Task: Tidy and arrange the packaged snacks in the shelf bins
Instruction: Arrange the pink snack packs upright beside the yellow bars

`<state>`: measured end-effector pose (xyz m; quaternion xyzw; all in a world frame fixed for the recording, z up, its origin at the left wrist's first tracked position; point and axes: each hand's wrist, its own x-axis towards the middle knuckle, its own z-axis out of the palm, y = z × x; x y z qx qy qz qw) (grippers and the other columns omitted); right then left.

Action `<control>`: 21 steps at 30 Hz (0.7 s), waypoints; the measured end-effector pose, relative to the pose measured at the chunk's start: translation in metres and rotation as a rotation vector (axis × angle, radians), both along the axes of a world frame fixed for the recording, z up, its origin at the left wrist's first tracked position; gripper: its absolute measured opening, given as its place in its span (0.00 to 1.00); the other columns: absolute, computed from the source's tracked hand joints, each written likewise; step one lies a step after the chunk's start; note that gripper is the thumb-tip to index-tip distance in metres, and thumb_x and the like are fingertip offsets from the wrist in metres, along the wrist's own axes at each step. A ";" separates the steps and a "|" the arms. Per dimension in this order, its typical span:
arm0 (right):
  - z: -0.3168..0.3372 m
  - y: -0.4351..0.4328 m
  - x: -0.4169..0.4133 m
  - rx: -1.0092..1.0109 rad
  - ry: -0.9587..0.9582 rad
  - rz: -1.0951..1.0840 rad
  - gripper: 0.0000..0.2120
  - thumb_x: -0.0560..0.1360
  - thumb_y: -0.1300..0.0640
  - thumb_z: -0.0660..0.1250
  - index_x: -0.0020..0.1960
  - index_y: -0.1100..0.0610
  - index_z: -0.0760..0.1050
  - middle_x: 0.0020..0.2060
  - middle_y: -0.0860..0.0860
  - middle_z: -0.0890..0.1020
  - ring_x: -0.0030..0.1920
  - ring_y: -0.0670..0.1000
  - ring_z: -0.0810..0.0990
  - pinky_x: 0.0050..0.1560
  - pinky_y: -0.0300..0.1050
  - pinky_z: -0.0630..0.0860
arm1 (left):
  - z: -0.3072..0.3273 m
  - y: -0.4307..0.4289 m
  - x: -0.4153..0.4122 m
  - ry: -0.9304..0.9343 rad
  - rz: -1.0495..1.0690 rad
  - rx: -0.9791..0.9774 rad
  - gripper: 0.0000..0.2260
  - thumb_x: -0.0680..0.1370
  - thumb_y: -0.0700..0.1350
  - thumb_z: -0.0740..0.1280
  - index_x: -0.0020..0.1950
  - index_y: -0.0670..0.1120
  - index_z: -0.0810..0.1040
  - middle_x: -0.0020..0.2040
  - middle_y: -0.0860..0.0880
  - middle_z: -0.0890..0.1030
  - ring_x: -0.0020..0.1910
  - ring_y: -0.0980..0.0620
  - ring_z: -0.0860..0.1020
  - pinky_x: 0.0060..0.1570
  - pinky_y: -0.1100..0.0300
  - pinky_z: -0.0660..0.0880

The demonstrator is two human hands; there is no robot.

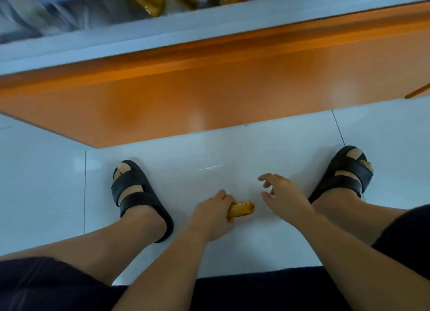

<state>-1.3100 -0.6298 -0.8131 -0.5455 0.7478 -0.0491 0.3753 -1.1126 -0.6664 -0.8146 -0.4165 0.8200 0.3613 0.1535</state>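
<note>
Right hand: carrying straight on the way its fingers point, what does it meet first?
Probably the white floor, just beyond the yellow snack packet the left hand grips; depth is unclear.

Soft, cool, even light fills the view, with pale glare patches on the glossy floor (209,152) and the orange panel (209,96). Motion blur smears the shelf bins (69,15) along the top edge. Wide-angle distortion bends lines toward the corners.
</note>
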 end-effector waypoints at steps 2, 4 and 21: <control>0.027 -0.014 0.001 -0.071 -0.012 -0.007 0.16 0.76 0.55 0.64 0.63 0.50 0.71 0.52 0.47 0.78 0.45 0.48 0.76 0.47 0.45 0.76 | 0.030 -0.017 -0.004 0.056 0.046 -0.083 0.16 0.75 0.47 0.63 0.62 0.50 0.71 0.57 0.52 0.70 0.49 0.47 0.76 0.45 0.54 0.73; 0.060 -0.027 0.004 -0.139 -0.084 -0.057 0.13 0.78 0.55 0.62 0.62 0.51 0.73 0.50 0.47 0.79 0.45 0.47 0.77 0.44 0.40 0.75 | 0.063 -0.032 -0.005 0.116 0.077 -0.201 0.15 0.75 0.48 0.63 0.62 0.52 0.71 0.57 0.54 0.69 0.48 0.50 0.75 0.42 0.58 0.70; 0.335 -0.088 0.036 -0.902 -0.414 0.016 0.12 0.73 0.61 0.70 0.53 0.48 0.76 0.32 0.49 0.78 0.31 0.41 0.74 0.33 0.30 0.69 | 0.310 -0.098 0.028 0.737 0.250 -0.804 0.15 0.76 0.46 0.68 0.63 0.50 0.74 0.56 0.57 0.72 0.54 0.62 0.70 0.53 0.75 0.66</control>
